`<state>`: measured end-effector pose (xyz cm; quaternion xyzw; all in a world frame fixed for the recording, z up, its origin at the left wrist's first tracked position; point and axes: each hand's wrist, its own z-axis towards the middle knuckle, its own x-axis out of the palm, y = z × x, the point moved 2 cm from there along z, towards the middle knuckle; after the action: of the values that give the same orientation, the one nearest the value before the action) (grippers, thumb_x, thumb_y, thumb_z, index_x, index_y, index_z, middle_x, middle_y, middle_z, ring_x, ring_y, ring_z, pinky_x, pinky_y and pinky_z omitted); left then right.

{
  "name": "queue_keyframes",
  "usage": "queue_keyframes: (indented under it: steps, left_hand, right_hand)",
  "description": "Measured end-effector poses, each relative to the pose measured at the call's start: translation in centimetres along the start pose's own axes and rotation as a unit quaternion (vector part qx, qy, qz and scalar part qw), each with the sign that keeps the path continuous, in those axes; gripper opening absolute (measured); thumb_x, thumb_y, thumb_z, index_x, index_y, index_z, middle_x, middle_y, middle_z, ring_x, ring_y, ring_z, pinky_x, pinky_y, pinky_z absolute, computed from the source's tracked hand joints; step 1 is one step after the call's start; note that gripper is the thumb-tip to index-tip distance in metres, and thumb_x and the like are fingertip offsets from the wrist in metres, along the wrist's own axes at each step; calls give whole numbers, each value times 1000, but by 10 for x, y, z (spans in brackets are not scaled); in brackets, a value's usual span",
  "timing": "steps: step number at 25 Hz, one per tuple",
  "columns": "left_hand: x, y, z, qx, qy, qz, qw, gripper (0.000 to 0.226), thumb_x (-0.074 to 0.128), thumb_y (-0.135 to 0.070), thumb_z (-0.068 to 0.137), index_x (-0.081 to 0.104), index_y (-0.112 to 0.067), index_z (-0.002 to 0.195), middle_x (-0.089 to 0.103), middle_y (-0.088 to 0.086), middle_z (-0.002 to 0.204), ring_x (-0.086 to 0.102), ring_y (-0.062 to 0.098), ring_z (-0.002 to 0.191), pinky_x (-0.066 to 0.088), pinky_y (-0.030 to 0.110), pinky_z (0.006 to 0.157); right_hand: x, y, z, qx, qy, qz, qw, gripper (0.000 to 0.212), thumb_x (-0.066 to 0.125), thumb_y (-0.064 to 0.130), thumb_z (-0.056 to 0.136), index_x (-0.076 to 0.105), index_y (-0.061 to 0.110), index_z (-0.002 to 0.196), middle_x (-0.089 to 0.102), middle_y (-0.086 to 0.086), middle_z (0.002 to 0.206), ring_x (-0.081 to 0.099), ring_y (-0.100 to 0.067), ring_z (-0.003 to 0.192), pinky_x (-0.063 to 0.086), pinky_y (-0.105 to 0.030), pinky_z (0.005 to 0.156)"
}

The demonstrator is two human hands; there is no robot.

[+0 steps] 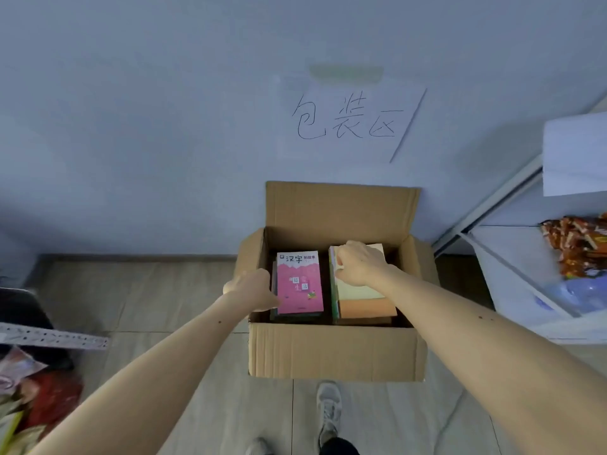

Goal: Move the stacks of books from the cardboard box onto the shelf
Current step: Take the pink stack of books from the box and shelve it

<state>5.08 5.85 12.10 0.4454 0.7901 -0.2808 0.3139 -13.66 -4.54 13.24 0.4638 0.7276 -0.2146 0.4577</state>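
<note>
An open cardboard box (335, 349) sits at frame centre, holding two book stacks: pink-covered one (299, 282) left, pale green and orange one (364, 303) right.

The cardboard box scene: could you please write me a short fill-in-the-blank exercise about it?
1. The book with the pink cover tops the ____ stack in the cardboard box.
2. The right hand rests on the stack topped by a pale ____ book.
3. The left hand reaches in at the ____ side of the pink-topped stack.
4. The handwritten paper sign hangs on the ____ above the box.

Missing words: left; green; left; wall
</note>
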Motion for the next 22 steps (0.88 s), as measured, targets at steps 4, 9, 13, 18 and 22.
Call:
queue_keyframes:
  steps: [4,9,13,18,22]
  left_hand:
    - [54,10,86,-34,54,-72,995,28,70,-36,85,49,-19,77,56,-3,74,56,10,65,47,21,57]
    - [128,22,177,-38,104,-105,988,31,67,-32,90,45,-21,71,52,-3,70,56,13,68,44,20,53]
    - [176,30,233,-26,136,-120,983,26,63,-32,89,62,-14,108,64,7,101,65,23,92,58,36,83]
    - [217,38,272,-50,159,-207,964,44,72,-31,82,57,-20,122,62,7,114,62,23,104,54,29,82]
    - [231,40,286,-108,136,-252,952,63,82,-42,73,53,-20,124,55,7,128,50,25,125,47,34,96]
  right_hand:
    - [48,-16,92,-11,33,11,999,21,59,22,92,58,10,110,57,-8,113,59,-29,102,42,-32,65]
    - [133,-22,184,12,82,55,995,39,56,33,96,50,8,124,57,-9,116,58,-30,108,42,-33,70]
    - [192,-24,241,64,107,90,988,50,56,38,95,44,5,131,55,-12,119,57,-31,112,44,-33,73]
    - [243,-27,284,176,95,244,949,80,47,57,95,20,1,146,50,-18,135,61,-28,97,40,-26,67]
    - [266,-28,299,255,90,368,890,83,37,62,96,15,2,149,53,-16,135,60,-28,94,37,-25,72]
